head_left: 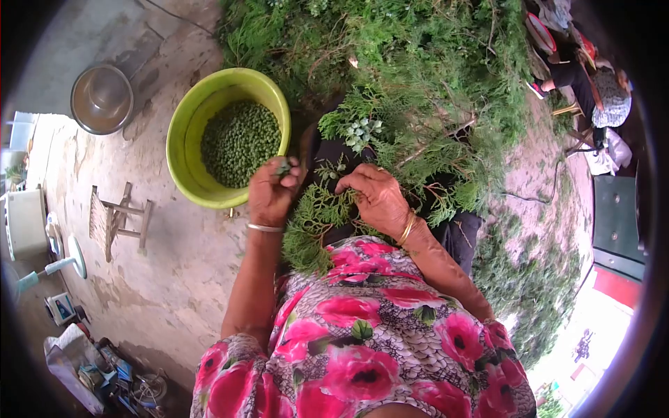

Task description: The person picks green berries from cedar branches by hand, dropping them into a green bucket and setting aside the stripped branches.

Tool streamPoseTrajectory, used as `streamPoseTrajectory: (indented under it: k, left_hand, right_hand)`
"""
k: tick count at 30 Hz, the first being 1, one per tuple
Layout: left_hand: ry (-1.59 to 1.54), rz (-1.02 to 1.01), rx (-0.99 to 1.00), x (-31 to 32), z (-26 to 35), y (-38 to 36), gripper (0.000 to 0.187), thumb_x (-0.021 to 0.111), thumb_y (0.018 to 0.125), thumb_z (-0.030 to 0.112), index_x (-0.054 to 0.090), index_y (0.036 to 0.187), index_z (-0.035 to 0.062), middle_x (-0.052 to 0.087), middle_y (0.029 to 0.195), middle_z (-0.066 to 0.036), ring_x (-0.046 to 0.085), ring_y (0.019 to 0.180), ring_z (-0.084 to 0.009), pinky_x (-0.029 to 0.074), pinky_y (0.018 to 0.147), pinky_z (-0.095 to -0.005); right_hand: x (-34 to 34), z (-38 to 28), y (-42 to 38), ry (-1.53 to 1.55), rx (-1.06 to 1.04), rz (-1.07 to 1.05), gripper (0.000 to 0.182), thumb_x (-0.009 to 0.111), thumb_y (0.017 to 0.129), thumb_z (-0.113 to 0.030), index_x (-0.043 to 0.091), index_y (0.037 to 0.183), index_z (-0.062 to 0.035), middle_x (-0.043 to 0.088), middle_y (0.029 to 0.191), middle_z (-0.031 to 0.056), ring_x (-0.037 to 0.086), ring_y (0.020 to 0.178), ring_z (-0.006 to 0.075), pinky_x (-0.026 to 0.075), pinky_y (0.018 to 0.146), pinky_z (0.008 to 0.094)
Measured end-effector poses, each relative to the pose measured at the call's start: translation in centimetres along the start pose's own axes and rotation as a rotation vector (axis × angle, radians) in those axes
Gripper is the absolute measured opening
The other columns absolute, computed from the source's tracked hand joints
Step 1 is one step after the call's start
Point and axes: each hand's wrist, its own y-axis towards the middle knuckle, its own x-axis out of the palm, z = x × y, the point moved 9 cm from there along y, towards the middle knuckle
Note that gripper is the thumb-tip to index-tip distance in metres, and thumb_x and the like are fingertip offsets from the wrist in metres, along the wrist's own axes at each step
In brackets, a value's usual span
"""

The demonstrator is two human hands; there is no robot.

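- Left hand (pixel 269 196), beside the bucket's near rim: grip closed, thumb and fingertips drawn together on a few green cones (pixel 282 168); the exact count could not be told. A silver-toned bangle (pixel 265 228) circled the wrist.
- Right hand (pixel 380 200): grip nearly closed, fingers bent and pinched on a conifer sprig (pixel 311 235), which lay over the lap. Gold-toned bangles (pixel 407 228) circled the wrist.
- Bucket (pixel 182 139), yellow-green plastic, upright on the floor, just beyond the left hand: held a bed of loose green cones (pixel 240 143).
- Conifer branches (pixel 432 76), leafy, heaped ahead and to the right; one cluster of pale green cones (pixel 362 132) showed near the lap.
- Blouse (pixel 362 373), pink floral print, worn by the person.
- Low stool (pixel 120 219), wooden frame, stood left of the bucket.
- Metal basin (pixel 102 99), round, sat farther left on the concrete floor (pixel 164 279).
- Another person (pixel 582 83), partly seen, sat at far right.
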Motion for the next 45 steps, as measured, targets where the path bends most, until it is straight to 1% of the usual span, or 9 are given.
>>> streamPoseTrajectory:
  k: [5,7,8,10,13,16,21,33,45]
  left_hand:
    - [0.25,0.026,0.385,3.8,9.7,-1.5,0.03,0.06,0.084,0.009,0.057,0.108,-0.0102,0.058,0.109,-0.023,0.059,0.099,-0.0312,0.053,0.081,-0.0324]
    - [1.091,0.544,0.707,6.3,14.3,-4.6,0.032,0.063,0.086,0.007,0.058,0.115,-0.003,0.06,0.114,-0.015,0.058,0.1,-0.0219,0.051,0.076,-0.0304]
    - [1.094,0.544,0.712,6.7,14.4,-4.8,0.032,0.063,0.086,0.007,0.058,0.115,-0.003,0.06,0.114,-0.015,0.058,0.1,-0.0219,0.051,0.076,-0.0304]
    - [2.032,0.448,1.319,14.0,12.6,-7.0,0.037,0.066,0.08,0.002,0.059,0.117,-0.0001,0.061,0.113,-0.019,0.062,0.097,-0.0242,0.051,0.081,-0.0291]
    - [1.829,0.03,0.853,14.6,6.3,-5.1,0.026,0.068,0.079,0.001,0.067,0.105,0.0064,0.068,0.096,-0.008,0.063,0.08,-0.0134,0.051,0.069,-0.0262]
    - [2.033,-0.425,0.704,16.7,-2.7,-4.8,0.03,0.065,0.077,0.003,0.064,0.106,0.0061,0.066,0.091,-0.018,0.065,0.076,-0.031,0.052,0.066,-0.0354]
    - [2.279,-0.364,0.577,15.2,-5.1,-3.7,0.019,0.056,0.078,0.004,0.057,0.096,0.0049,0.055,0.075,-0.017,0.06,0.069,-0.0375,0.048,0.062,-0.046]
    - [2.464,-0.331,0.553,14.9,-5.0,-2.8,0.02,0.058,0.074,0.007,0.048,0.09,0.0003,0.058,0.075,-0.021,0.06,0.065,-0.0392,0.049,0.059,-0.0479]
    - [2.047,-0.287,0.665,14.4,-3.3,-1.7,0.018,0.058,0.065,0.0,0.053,0.082,-0.003,0.058,0.069,-0.022,0.059,0.066,-0.0402,0.046,0.058,-0.0446]
  right_hand:
    - [-0.1,0.0,-0.2,0.053,-0.04,0.022,0.038,0.052,0.064,0.014,0.065,0.09,-0.0105,0.057,0.08,0.0073,0.059,0.075,0.0276,0.048,0.064,0.0363]
    - [-0.1,-0.1,-0.2,0.046,-0.038,0.01,0.039,0.052,0.064,0.014,0.065,0.09,-0.0106,0.058,0.081,0.0074,0.059,0.076,0.0276,0.049,0.065,0.0364]
    - [0.0,0.0,-0.1,0.035,-0.028,-0.001,0.039,0.052,0.063,0.014,0.065,0.09,-0.0106,0.058,0.081,0.0075,0.059,0.076,0.0277,0.049,0.065,0.0365]
    - [0.0,0.0,0.0,0.023,-0.032,-0.002,0.04,0.052,0.063,0.014,0.065,0.091,-0.0105,0.058,0.082,0.0079,0.059,0.077,0.0285,0.049,0.066,0.037]
    - [0.1,0.2,-0.2,0.025,-0.038,0.001,0.038,0.054,0.062,0.012,0.065,0.091,-0.01,0.058,0.082,0.0091,0.059,0.079,0.031,0.048,0.069,0.0394]
    - [0.0,0.3,-0.3,0.04,-0.061,0.041,0.035,0.056,0.061,0.008,0.063,0.091,-0.0078,0.058,0.083,0.0108,0.058,0.081,0.0338,0.047,0.072,0.0418]
    - [-0.6,0.3,-0.3,0.034,-0.015,0.042,0.034,0.056,0.059,0.008,0.062,0.09,-0.0046,0.057,0.084,0.0127,0.057,0.081,0.0358,0.047,0.072,0.0427]
    - [-0.2,0.4,-0.3,-0.007,-0.017,0.021,0.037,0.056,0.059,0.008,0.063,0.092,-0.0059,0.058,0.083,0.0119,0.058,0.083,0.0351,0.048,0.075,0.0417]
    - [-0.3,0.4,-0.4,0.011,-0.032,0.055,0.036,0.055,0.058,0.009,0.062,0.089,-0.0074,0.058,0.083,0.0115,0.058,0.082,0.0349,0.048,0.075,0.0416]
